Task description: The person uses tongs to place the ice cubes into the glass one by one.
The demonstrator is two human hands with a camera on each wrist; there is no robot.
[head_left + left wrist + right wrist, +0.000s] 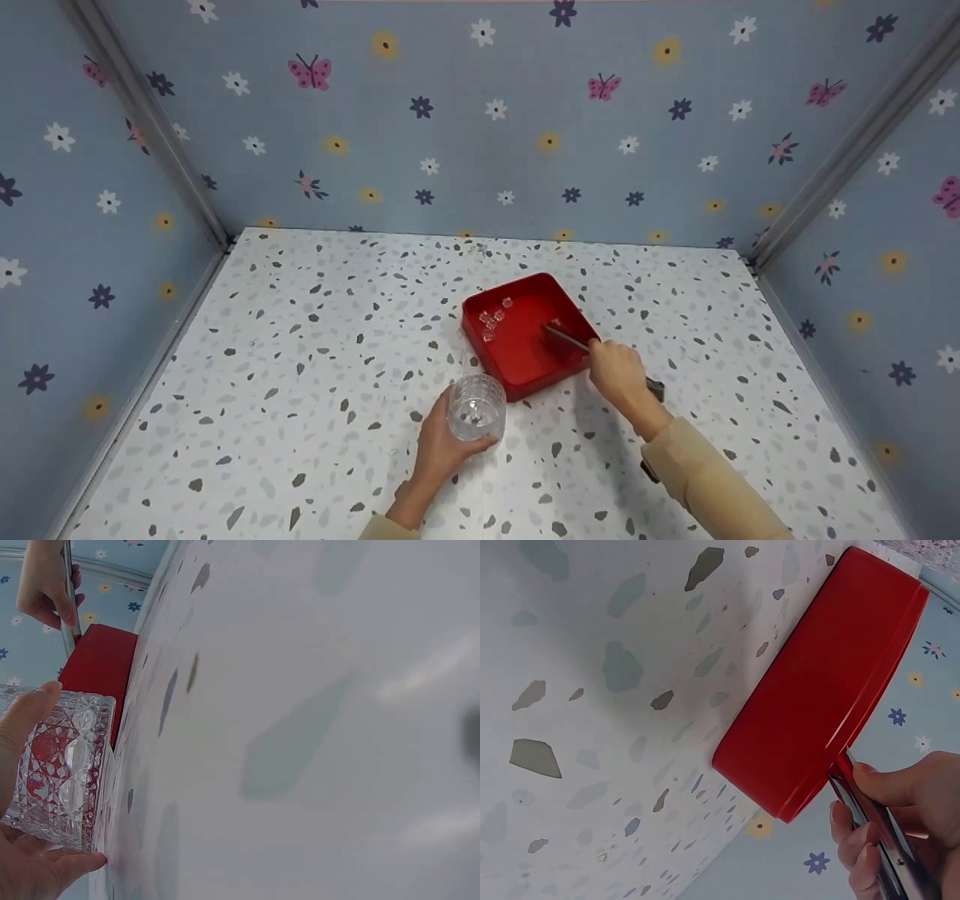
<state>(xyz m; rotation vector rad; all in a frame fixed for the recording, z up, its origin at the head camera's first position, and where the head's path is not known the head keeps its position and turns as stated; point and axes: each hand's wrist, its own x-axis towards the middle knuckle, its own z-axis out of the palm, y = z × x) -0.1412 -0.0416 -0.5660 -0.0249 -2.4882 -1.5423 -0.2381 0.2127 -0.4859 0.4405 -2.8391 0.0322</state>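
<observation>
My left hand (441, 444) grips a clear cut-glass cup (477, 411) around its side, close to the near corner of a square red tray (517, 356). The cup's patterned wall shows large in the left wrist view. My right hand (619, 373) holds metal tongs (570, 340) that reach over the tray's right side, tips down inside it. A small clear piece (556, 323) lies right at the tips. Several more clear, ice-like pieces (490, 324) are grouped at the tray's left side. In the right wrist view, the tray's wall (817, 675) hides the tips of the tongs.
The tray stands on a white speckled tabletop (300, 390). Blue flowered panels (480, 135) enclose the table at the back and both sides, with grey metal posts (150, 112) at the corners.
</observation>
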